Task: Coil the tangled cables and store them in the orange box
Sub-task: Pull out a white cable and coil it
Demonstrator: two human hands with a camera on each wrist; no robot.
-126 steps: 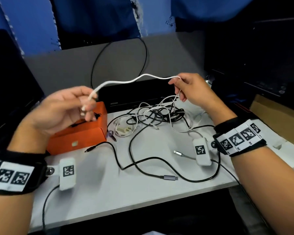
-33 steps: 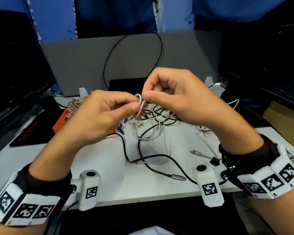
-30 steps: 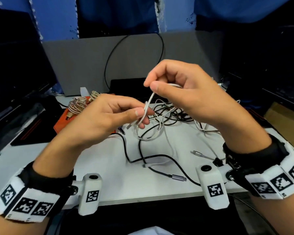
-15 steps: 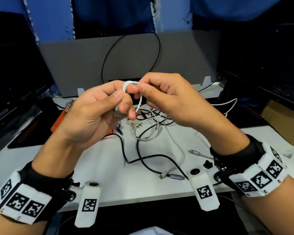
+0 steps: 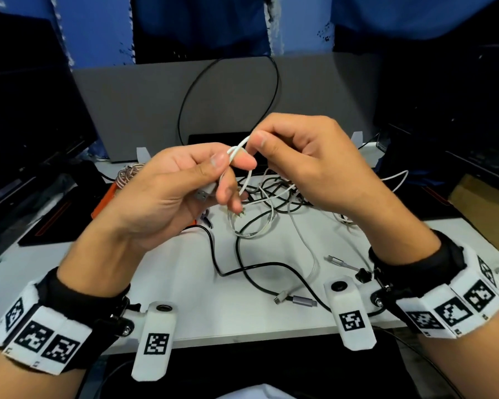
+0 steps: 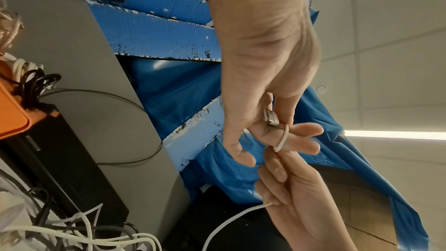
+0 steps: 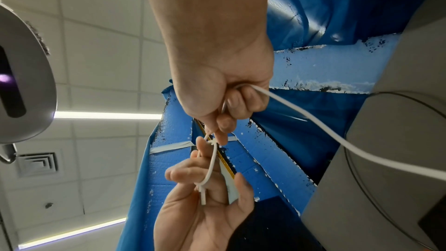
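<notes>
My left hand point(image 5: 231, 165) pinches a thin white cable point(image 5: 236, 146) between thumb and forefinger, above the table. The cable's USB plug point(image 5: 203, 194) sticks out below that hand's fingers. In the left wrist view a loop of the cable point(image 6: 283, 138) lies round one left finger beside the plug point(image 6: 271, 119). My right hand point(image 5: 257, 136) pinches the same cable close to the left fingertips. From its fist the cable point(image 7: 289, 106) trails down to the tangle point(image 5: 271, 197). The orange box point(image 5: 104, 203) is mostly hidden behind my left hand.
A coiled braided cable point(image 5: 128, 175) sits on the orange box. A black cable point(image 5: 242, 269) with a grey plug point(image 5: 300, 300) snakes over the white table point(image 5: 185, 283). A grey panel point(image 5: 141, 105) stands behind, with dark monitors at both sides.
The hands, far apart with the cable stretched between them 4.2 s ago, have come together. A loop now lies round my left fingers, and my right hand has shifted slightly up and right.
</notes>
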